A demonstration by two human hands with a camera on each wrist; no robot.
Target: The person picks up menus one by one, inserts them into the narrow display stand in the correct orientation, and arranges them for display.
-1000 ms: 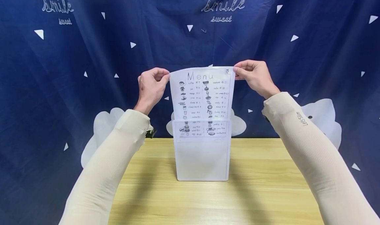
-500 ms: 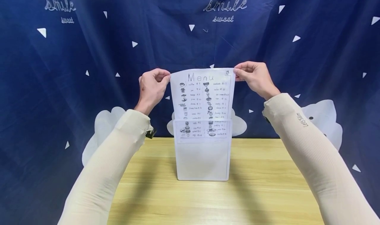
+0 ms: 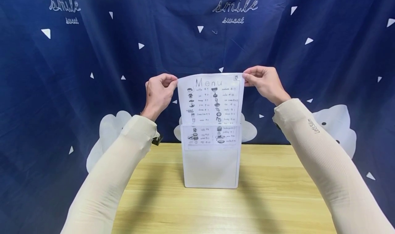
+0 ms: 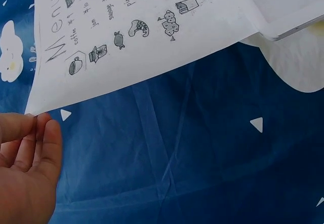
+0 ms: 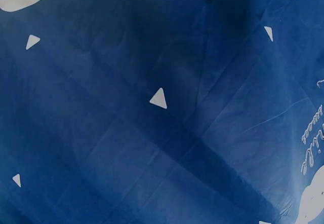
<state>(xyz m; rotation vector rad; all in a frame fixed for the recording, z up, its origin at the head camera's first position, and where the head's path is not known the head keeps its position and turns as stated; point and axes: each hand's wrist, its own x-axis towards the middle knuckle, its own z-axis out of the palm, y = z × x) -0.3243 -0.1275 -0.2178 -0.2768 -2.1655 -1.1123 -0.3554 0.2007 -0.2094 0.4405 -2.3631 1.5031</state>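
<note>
A paper menu sheet (image 3: 210,100) with small drawings and prices stands upright in the head view. Its lower part sits inside a clear upright sign holder (image 3: 211,170), where the last rows show through the front panel. My left hand (image 3: 158,94) pinches the sheet's upper left corner between thumb and fingers; the left wrist view shows the same hand (image 4: 30,163) at that corner. With thumb and forefinger, my right hand (image 3: 267,83) pinches the upper right corner. The right wrist view shows only curtain.
The holder stands on a light wooden table (image 3: 265,199). Behind it hangs a dark blue curtain (image 3: 172,31) with white triangles, clouds and lettering. My sleeved forearms reach in from both sides.
Both hands have come down a little with the menu sheet, and it has slid slightly deeper into the sign holder. The grip on both corners is the same.
</note>
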